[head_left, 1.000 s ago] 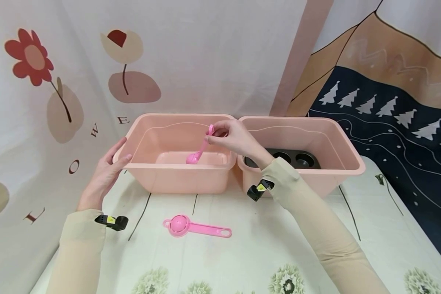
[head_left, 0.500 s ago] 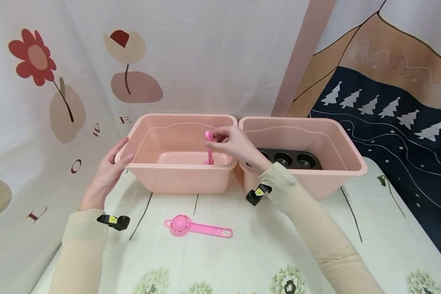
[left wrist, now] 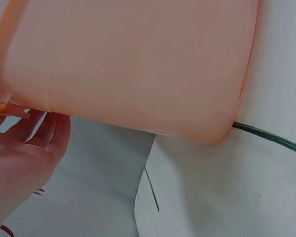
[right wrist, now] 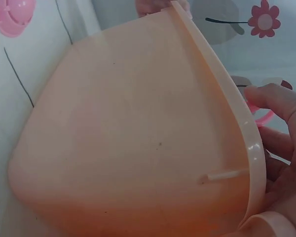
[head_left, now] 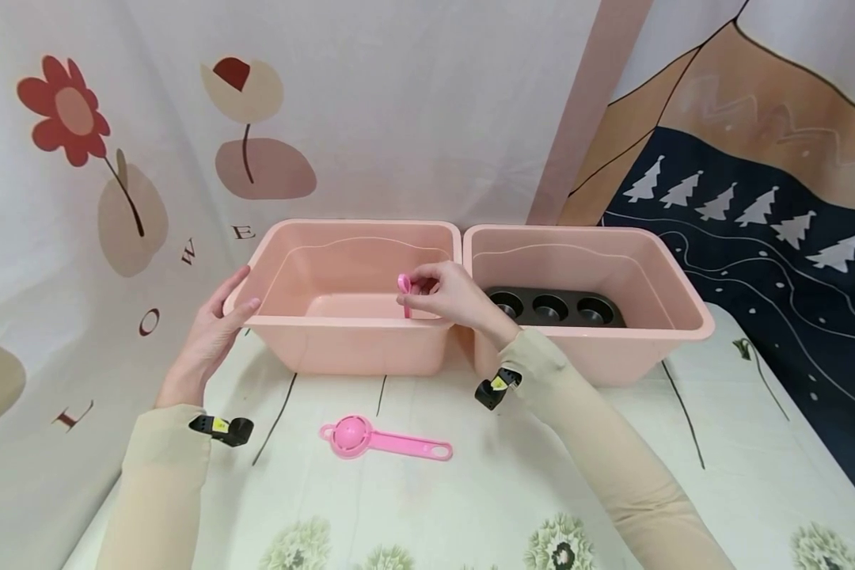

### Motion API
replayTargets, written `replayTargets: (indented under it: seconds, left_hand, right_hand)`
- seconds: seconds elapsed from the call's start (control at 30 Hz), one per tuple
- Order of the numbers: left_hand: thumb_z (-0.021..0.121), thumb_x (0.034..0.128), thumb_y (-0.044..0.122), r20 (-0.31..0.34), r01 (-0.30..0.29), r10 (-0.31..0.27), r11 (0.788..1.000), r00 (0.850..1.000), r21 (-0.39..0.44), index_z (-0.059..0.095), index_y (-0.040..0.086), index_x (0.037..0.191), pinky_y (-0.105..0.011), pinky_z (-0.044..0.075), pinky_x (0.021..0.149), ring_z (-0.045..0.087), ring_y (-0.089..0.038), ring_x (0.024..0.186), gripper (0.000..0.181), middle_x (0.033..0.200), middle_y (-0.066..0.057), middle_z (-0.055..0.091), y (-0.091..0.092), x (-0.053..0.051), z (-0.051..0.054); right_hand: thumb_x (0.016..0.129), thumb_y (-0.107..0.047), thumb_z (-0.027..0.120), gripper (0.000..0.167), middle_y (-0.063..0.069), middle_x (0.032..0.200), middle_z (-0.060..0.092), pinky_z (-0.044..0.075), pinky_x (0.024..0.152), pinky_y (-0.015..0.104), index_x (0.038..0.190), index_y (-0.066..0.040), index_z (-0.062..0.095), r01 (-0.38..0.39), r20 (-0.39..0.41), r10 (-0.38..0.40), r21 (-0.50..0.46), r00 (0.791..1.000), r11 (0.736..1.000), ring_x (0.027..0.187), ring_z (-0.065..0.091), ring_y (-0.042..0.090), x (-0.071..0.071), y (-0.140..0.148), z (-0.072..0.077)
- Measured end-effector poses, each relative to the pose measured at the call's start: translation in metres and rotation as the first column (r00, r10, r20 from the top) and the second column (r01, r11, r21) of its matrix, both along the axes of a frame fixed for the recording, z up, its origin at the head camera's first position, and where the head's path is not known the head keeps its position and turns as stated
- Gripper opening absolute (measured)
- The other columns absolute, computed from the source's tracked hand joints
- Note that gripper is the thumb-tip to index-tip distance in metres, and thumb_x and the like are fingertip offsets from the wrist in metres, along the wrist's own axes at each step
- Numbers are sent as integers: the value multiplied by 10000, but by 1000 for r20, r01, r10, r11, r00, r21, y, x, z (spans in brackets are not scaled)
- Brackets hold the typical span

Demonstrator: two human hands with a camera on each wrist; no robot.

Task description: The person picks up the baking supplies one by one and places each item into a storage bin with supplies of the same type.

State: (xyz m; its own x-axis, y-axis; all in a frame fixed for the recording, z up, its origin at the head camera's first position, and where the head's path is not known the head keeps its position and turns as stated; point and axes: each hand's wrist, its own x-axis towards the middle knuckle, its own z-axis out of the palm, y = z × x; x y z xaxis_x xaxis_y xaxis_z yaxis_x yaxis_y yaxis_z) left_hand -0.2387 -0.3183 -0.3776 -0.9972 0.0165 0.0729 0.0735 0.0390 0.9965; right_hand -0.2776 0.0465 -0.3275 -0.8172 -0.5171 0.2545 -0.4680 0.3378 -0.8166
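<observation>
My right hand (head_left: 450,294) pinches the looped end of a pink spoon (head_left: 404,283) over the right part of the left pink bin (head_left: 349,346). The spoon's lower part is hidden behind the bin's front wall. In the right wrist view a pink loop (right wrist: 266,118) shows beyond the rim by the fingers. My left hand (head_left: 203,340) grips the same bin's left front corner, its thumb at the rim; in the left wrist view the fingers (left wrist: 58,136) curl at the rim. On the table in front lies a pink egg separator (head_left: 385,440), its handle pointing right.
A second pink bin (head_left: 613,356) stands close against the right side of the first. Inside it lies a dark muffin pan (head_left: 570,309) with round cups. Printed cloth (head_left: 413,103) hangs right behind both bins, and a patterned cloth (head_left: 271,491) covers the table.
My right hand has brought the spoon right, then lowered it deeper into the left bin, so its bowl is now out of sight. The left hand stays on the bin.
</observation>
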Motion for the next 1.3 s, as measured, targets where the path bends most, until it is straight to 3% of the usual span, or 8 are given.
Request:
replayTargets:
  seconds: [0.4,1.03,1.3]
  left_hand:
    - [582,975,114,-6,2,-2,1000,1000,29,241,248,1548,-225,268,1094,210,-240,1380,680,1595,-98,114,-1,0,0]
    - [578,980,129,-10,1,-2,1000,1000,-22,217,248,1553,-281,225,1125,198,-258,1393,687,1597,-104,111,-2,-1,0]
    - [571,979,96,-5,12,-12,999,1000,50,240,235,1549,-220,272,1091,225,-228,1375,674,1592,-102,123,1,-2,-1]
  right_hand:
    - [850,-118,737,202,35,802,628,465,652,212,1004,9,705,10,-62,-5,85,998,996,740,559,144,1,-3,0]
    - [873,-91,696,223,27,869,671,518,708,281,1078,-4,706,-17,-51,18,6,999,1000,791,595,147,2,-3,2]
    - [872,-40,682,293,95,973,690,528,740,262,1155,34,668,-60,-32,60,-1,998,998,855,636,170,2,-13,3]
